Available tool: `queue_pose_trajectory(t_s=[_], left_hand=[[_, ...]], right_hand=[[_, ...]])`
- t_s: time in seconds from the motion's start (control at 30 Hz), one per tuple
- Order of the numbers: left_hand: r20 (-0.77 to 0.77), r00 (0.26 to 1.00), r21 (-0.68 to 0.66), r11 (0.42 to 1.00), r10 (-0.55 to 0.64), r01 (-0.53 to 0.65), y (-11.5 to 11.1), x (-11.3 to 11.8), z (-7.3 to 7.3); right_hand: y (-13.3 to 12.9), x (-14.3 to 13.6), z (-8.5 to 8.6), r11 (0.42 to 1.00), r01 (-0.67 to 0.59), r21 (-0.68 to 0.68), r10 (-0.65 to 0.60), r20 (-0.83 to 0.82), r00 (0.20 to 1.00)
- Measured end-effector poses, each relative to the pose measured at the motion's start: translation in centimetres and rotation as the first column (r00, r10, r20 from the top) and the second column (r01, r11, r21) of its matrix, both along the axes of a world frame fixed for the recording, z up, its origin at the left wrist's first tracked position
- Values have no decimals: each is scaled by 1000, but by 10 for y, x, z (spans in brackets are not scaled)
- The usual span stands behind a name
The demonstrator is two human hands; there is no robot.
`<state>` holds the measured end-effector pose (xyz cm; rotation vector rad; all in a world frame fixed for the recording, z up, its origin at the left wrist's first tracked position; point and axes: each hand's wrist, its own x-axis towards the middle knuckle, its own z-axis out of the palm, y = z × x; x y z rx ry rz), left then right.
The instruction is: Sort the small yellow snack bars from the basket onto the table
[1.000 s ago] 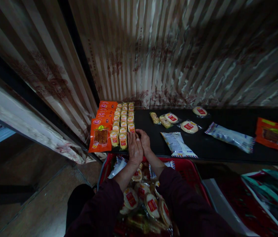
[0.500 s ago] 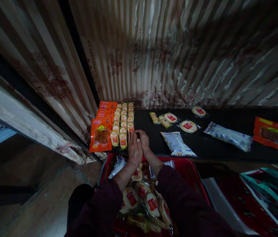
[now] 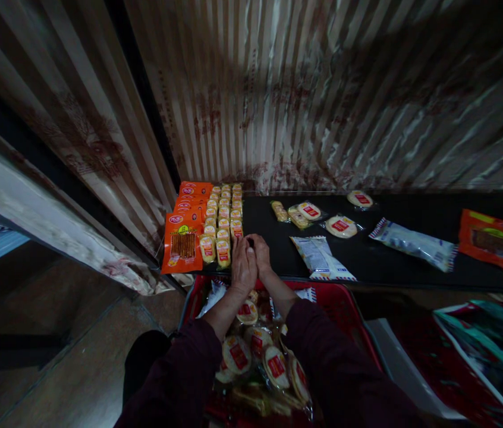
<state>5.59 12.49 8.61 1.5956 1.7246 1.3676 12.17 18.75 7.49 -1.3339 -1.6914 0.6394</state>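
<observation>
My left hand [image 3: 243, 266] and my right hand [image 3: 261, 257] are pressed together at the shelf's front edge, by the near end of the rightmost row of small wrapped crackers [image 3: 223, 249]. Their fingers are drawn in, and whatever lies between or under them is hidden. Three rows of these yellow packets run back along the shelf. To their left, orange snack bags [image 3: 183, 242] overlap in a column. Under my forearms stands a red basket [image 3: 345, 309] holding round crackers in clear wrappers [image 3: 236, 355] and some white packets.
On the black shelf [image 3: 269, 205] to the right lie round wrapped crackers [image 3: 341, 226], white packets [image 3: 323, 260] and an orange bag [image 3: 499, 242]. Striped curtain fabric [image 3: 296, 107] hangs behind. A container with green packets [image 3: 496, 339] is at lower right; a dark post [image 3: 144, 89] rises left.
Both hands stay nearly in place at the end of the row. The view shifts very slightly; the packets around them keep their positions.
</observation>
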Motion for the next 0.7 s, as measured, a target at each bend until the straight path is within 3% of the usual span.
queue_pose_trajectory(t_s=[0.7], left_hand=[[-51,998,16,999,-33,34,-10,-1,9]], right_hand=[[-12,3,6,1000,15,0,-15,44,999]])
